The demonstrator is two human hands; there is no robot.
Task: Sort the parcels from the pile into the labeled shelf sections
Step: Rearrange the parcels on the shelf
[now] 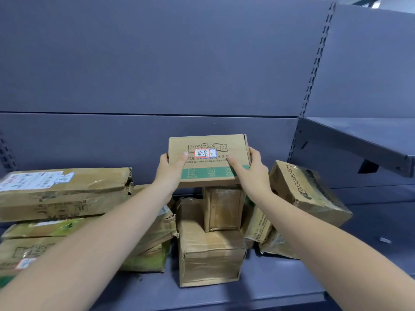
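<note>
A flat cardboard parcel (207,144) with a green band and a small red-framed handwritten sticker is tilted up facing me above the pile. My left hand (169,169) grips its left edge, thumb on the front face. My right hand (251,170) grips its right edge the same way. Below it lies the pile of brown parcels (211,250) on the dark grey shelf (224,295). The parcel's bottom edge is just over a small taped box (223,207).
A long crushed box (65,194) tops a stack at the left. A tilted "kemenci" box (310,191) leans at the right. A higher grey shelf board (359,140) juts out at the right. The back panel (157,63) stands behind.
</note>
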